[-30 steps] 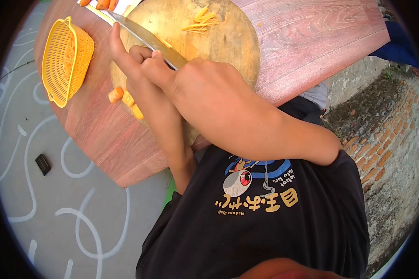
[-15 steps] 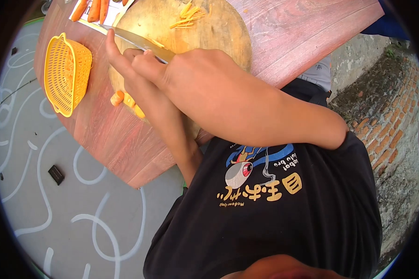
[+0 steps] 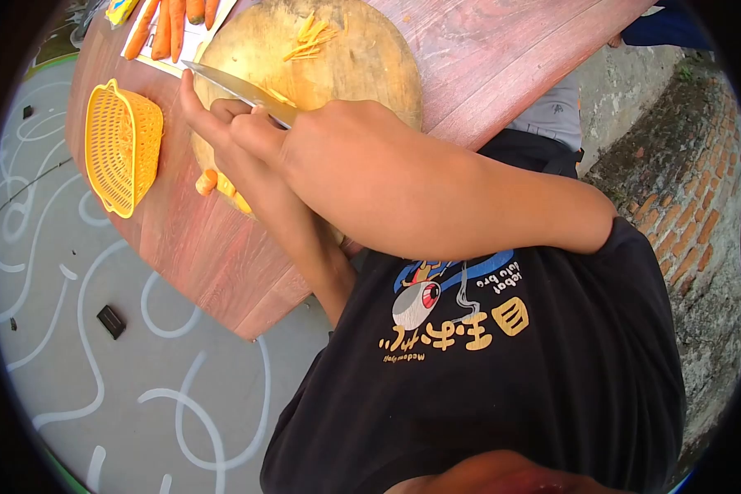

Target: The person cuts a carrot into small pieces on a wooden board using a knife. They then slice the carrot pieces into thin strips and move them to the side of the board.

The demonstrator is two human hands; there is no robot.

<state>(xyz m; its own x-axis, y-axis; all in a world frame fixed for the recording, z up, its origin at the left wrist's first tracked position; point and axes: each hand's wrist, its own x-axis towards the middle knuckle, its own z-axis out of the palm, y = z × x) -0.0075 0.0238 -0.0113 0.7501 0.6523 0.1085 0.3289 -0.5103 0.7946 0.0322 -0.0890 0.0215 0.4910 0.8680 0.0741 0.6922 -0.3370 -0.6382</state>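
My right hand (image 3: 276,136) is closed round a kitchen knife (image 3: 239,86); the handle is mostly hidden in the fist, and the blade points to the upper left. Beside and under that wrist, my left hand (image 3: 210,123) has a finger stretched up close to the blade's tip; its other fingers are partly covered. Both are over a round wooden chopping board (image 3: 379,70). Thin carrot strips (image 3: 309,41) lie on the board's far part, with a few more next to the blade. Carrot pieces (image 3: 214,183) sit at its near left edge.
A yellow plastic basket (image 3: 144,156) with carrot shreds inside stands left on the wooden table (image 3: 198,263). Several whole carrots (image 3: 169,29) rest on printed paper at the back. A person's dark-clothed leg (image 3: 667,29) shows at the upper right.
The view has shifted slightly, so board and basket appear a little displaced. My hands keep nearly the same pose, with the knife still in the right hand and a little more of its blade showing.
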